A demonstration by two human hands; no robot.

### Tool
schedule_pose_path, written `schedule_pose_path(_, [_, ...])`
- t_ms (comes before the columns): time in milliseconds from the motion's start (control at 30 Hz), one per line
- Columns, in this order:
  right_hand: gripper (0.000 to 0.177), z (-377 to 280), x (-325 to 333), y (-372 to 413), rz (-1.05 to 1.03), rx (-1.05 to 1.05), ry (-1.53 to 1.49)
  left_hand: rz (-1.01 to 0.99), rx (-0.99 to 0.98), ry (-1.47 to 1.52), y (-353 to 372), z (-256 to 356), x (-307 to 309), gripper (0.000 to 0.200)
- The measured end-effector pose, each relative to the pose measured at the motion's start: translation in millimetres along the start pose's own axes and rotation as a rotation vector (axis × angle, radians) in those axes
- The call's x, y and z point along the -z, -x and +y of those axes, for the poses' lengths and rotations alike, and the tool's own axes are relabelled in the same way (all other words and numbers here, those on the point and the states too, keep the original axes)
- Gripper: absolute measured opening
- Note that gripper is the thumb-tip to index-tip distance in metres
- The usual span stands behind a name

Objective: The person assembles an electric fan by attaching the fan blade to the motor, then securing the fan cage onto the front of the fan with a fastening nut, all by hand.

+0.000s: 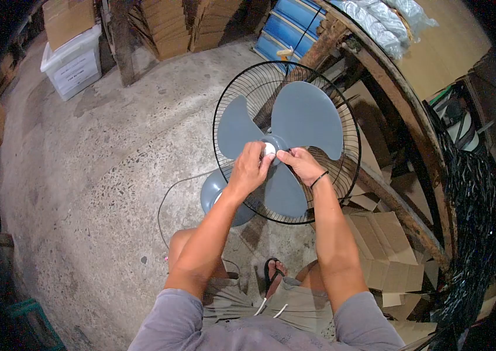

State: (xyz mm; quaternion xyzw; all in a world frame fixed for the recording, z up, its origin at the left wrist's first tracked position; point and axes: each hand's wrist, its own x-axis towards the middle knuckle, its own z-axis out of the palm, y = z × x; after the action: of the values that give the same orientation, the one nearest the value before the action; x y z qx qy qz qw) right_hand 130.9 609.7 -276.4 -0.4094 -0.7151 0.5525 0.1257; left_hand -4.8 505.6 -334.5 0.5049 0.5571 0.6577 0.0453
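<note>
A standing fan with grey blades (308,114) faces up toward me, with a black wire guard (355,169) behind the blades and no front guard over them. At its hub sits a round white cap (269,149). My left hand (250,167) has its fingers closed around the cap's left side. My right hand (302,165) touches the hub from the right, thumb and fingers pinched together; a black band circles that wrist. Below the guard, the grey round fan base (210,190) rests on the floor.
A thin cord (163,205) curves over the concrete floor (102,193). Flattened cardboard (385,245) lies at right beneath a wooden-edged table (444,64). Black shiny strips (476,210) hang there. A white bin (72,70) stands back left, and blue packages (289,29) at the back.
</note>
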Motion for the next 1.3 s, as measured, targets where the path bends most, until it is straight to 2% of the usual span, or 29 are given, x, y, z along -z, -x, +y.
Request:
schedule_pose_path(67, [0.042, -2, -2, 1, 0.023, 0.022, 0.027, 0.001, -0.074, -0.051, 0, -2, -2, 0.021])
schedule_pose_path(133, [0.043, -2, 0, 0, 0.045, 0.042, 0.054, 0.01, 0.023, -0.056, 1, 4, -3, 0.02])
schedule_pose_path(200, [0.044, -1, 3, -4, -0.027, -0.049, 0.072, 0.009, 0.05, -0.059, 1, 4, -5, 0.021])
schedule_pose_path(333, [0.045, -5, 2, -2, -0.052, -0.038, 0.032, 0.012, 0.122, -0.045, 3, 0, -11, 0.024])
schedule_pose_path(767, [0.044, -1, 2, -6, -0.036, -0.026, 0.027, 0.026, 0.225, -0.036, 3, 7, -12, 0.024])
schedule_pose_path(867, [0.041, -19, -5, 9, -0.044, -0.01, 0.002, 0.03, 0.251, -0.04, 2, 11, -8, 0.03])
schedule_pose_path(933, [0.04, -22, -8, 13, -0.052, 0.007, -0.019, -0.039, 0.367, 0.098, 5, 12, -3, 0.038])
schedule_pose_path(1033, [0.037, -4, -8, 9, 0.024, 0.007, 0.024, 0.004, 0.375, 0.016, 20, 7, 7, 0.049])
schedule_pose_path(1100, [0.043, 0, -6, 10, 0.029, 0.013, 0.051, -0.003, 0.428, -0.064, 24, 6, 13, 0.052])
schedule_pose_path(1167, [0.042, 9, 1, 6, -0.018, 0.025, -0.052, 0.037, 0.387, -0.121, 26, 13, 18, 0.051])
schedule_pose_path(1300, [0.042, 1, 4, 16, -0.017, -0.022, -0.265, -0.084, 0.483, -0.16, 35, 47, 21, 0.051])
